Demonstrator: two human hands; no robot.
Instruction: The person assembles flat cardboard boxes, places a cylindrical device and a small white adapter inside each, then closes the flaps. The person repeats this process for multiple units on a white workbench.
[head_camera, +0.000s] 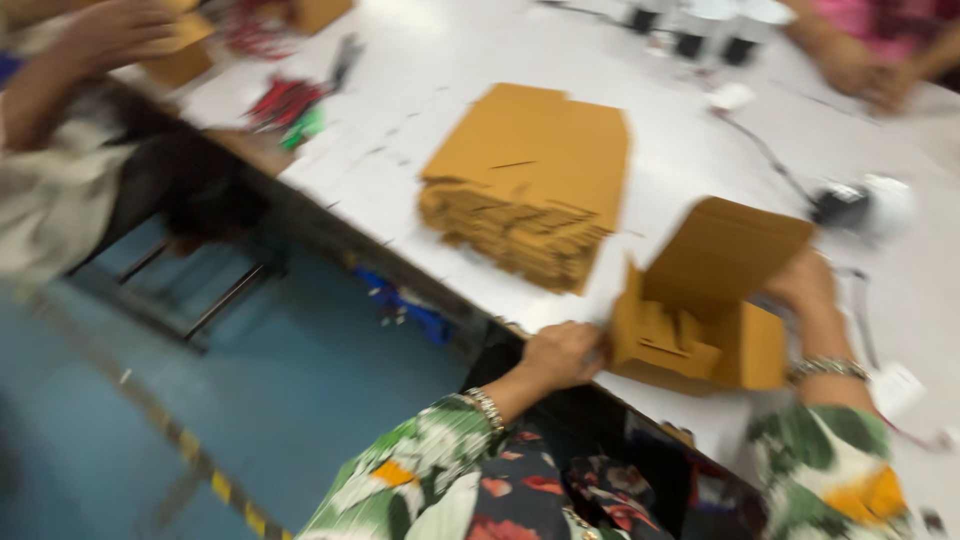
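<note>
bracing a half-folded brown carton (700, 320) at the desk (420, 130) edge: left hand (562, 352) grips its flap, right hand (803, 285) clasps the far wall, steadying it.

Half-folded box (715, 305): matt brown cardboard, its cut edges rough. Stack of flat blanks (530, 185): the same dull brown card, layered edges looking fibrous. Surface (420, 110): smooth white top with a faint sheen. Sleeves (420, 475): soft printed cloth, matt. Bracelets (488, 405): shiny, metal-like beads. Floor (300, 400): smooth blue coating, slightly glossy.
</note>
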